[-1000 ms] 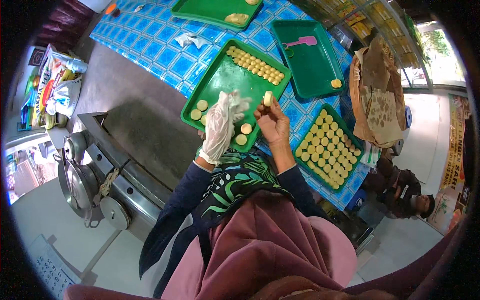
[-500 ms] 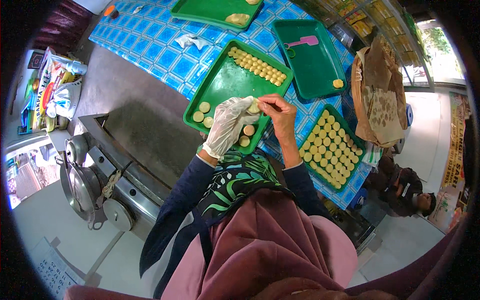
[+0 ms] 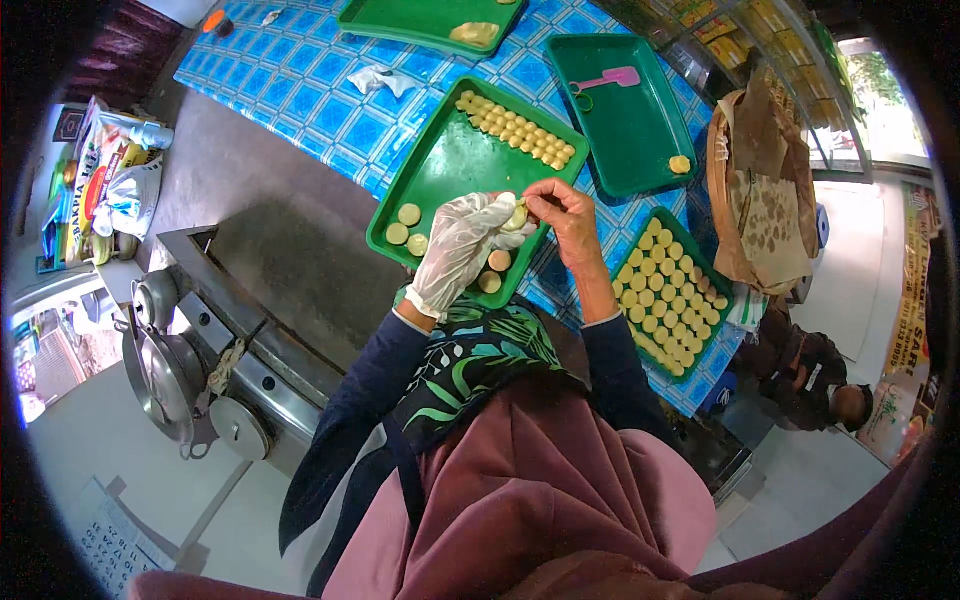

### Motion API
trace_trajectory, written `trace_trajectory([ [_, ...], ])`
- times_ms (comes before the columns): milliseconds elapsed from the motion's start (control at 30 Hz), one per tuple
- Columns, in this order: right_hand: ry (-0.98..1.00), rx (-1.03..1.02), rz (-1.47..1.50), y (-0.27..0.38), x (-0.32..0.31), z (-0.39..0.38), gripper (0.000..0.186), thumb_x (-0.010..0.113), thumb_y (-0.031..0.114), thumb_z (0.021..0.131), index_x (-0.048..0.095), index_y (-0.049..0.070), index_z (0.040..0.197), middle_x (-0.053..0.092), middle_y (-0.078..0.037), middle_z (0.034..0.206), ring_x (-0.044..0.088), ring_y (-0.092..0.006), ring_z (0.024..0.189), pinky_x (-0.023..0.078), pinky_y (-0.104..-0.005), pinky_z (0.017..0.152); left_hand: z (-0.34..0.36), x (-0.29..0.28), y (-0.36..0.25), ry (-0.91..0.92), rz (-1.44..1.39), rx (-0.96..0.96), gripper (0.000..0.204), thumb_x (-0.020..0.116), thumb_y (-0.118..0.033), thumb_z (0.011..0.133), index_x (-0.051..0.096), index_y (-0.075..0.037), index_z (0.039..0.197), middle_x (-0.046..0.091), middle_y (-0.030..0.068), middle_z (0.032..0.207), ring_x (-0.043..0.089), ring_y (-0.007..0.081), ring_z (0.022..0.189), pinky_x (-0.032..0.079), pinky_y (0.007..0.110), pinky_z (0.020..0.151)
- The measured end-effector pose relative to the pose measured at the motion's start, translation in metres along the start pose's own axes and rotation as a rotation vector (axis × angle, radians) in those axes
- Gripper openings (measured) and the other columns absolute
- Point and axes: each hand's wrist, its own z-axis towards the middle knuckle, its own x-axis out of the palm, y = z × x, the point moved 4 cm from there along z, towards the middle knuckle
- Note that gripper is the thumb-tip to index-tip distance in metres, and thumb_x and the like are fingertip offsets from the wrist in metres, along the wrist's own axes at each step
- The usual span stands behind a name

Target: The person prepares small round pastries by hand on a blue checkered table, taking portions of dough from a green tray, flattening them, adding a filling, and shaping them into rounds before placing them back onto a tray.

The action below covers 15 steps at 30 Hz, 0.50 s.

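Observation:
My left hand [image 3: 462, 250], in a clear plastic glove, curls round a small pale yellow piece of dough [image 3: 517, 216] above the near end of a green tray [image 3: 440, 165]. My bare right hand [image 3: 570, 228] is beside it, thumb and fingers pinched at the dough's edge. What exactly the right fingertips grip is partly hidden. Rows of small yellow dough balls [image 3: 515, 131] line the far end of the tray. Several flat round cakes [image 3: 409, 214] lie near my left hand, and more, some browned, sit below the glove.
On the right, a green tray holds many round cakes [image 3: 668, 300]. Behind it stands a deeper green tray [image 3: 630, 130] with a pink spatula [image 3: 612, 78]. A paper-lined woven basket [image 3: 765, 210] is at the right. A metal stove [image 3: 270, 370] with pots stands left; a person [image 3: 815, 375] is at far right.
My right hand has shifted slightly right and up, its fingers still at the dough. More of the dough now shows in the gloved left hand, which has stayed nearly in place.

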Motion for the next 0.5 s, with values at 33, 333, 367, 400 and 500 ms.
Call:
trace_trajectory([
  [33, -0.009, -0.018, 0.03, -0.001, 0.0, 0.0, 0.006, 0.069, 0.006, 0.092, 0.072, 0.001, 0.094, 0.067, 0.002, 0.083, 0.061, -0.0072, 0.077, 0.05, -0.0246, 0.068, 0.0, 0.001, 0.001, 0.001, 0.0, 0.0, 0.025, 0.067, -0.012, 0.098, 0.062, 0.011, 0.106, 0.069, 0.0149, 0.1, 0.072, 0.0223, 0.087, 0.063, 0.031, 0.078],
  [333, -0.09, -0.669, -0.695, 0.023, 0.033, -0.024, 0.012, 0.07, -0.001, 0.084, 0.068, -0.001, 0.095, 0.067, -0.012, 0.091, 0.065, -0.026, 0.083, 0.051, -0.0352, 0.074, 0.0, -0.017, 0.012, -0.108, -0.049, 0.048, 0.018, 0.066, -0.013, 0.099, 0.065, 0.003, 0.108, 0.067, 0.0064, 0.099, 0.066, 0.0126, 0.085, 0.056, 0.026, 0.077],
  [367, -0.089, -0.761, -0.783, 0.024, 0.036, -0.027, 0.015, 0.07, -0.003, 0.08, 0.069, -0.001, 0.095, 0.066, -0.014, 0.093, 0.065, -0.0298, 0.087, 0.051, -0.0371, 0.076, -0.001, -0.016, 0.011, -0.11, -0.037, 0.063, 0.018, 0.066, -0.012, 0.099, 0.064, 0.002, 0.11, 0.068, 0.007, 0.101, 0.067, 0.013, 0.088, 0.056, 0.027, 0.078],
  [400, -0.083, -0.751, -0.828, 0.023, 0.036, -0.03, 0.018, 0.071, -0.004, 0.077, 0.07, -0.001, 0.095, 0.067, -0.013, 0.099, 0.066, -0.0288, 0.093, 0.051, -0.0361, 0.081, -0.001, -0.015, 0.01, -0.111, -0.025, 0.079, 0.019, 0.065, -0.011, 0.099, 0.063, 0.002, 0.112, 0.068, 0.0076, 0.102, 0.067, 0.0134, 0.091, 0.056, 0.028, 0.08],
  [500, -0.132, -0.629, -0.559, 0.021, 0.026, -0.035, 0.018, 0.072, -0.003, 0.08, 0.072, -0.002, 0.098, 0.069, -0.013, 0.106, 0.065, -0.0273, 0.096, 0.051, -0.0345, 0.084, -0.001, -0.015, 0.01, -0.074, -0.12, 0.067, 0.024, 0.066, -0.008, 0.098, 0.06, 0.003, 0.118, 0.067, 0.0081, 0.105, 0.067, 0.0148, 0.092, 0.057, 0.029, 0.081],
])
